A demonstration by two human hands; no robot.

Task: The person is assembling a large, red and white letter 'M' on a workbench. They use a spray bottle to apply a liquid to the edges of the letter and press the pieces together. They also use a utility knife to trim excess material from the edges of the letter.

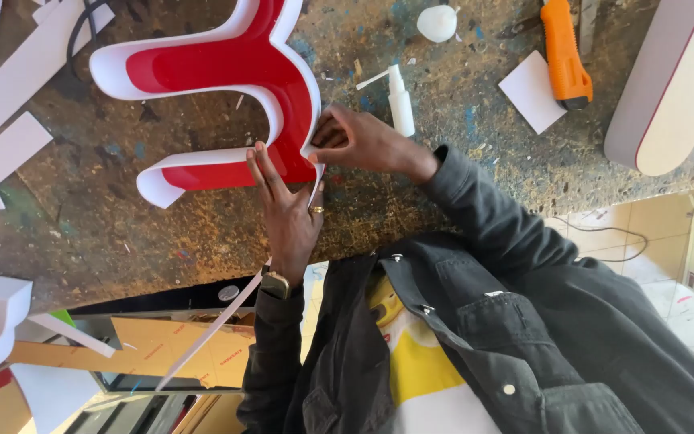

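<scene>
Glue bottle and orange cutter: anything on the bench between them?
Yes, in the head view: a white square card lies flat beside the cutter. From there to the bottle, the bench is bare.

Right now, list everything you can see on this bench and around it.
letter: one, red with white rim, bench top centre
strip: one, white, from the letter's edge down off the bench
bottle: one, white, lying right of the letter
knife: one, orange, top right
card: one, white, beside the knife
lump: one, white, top edge
panel: one, white with a red line, far right
offcuts: several, white, left side
bench: one, brown, paint-stained
left hand: fingers flat on the letter's end
right hand: pinching the strip at the letter's corner
</scene>
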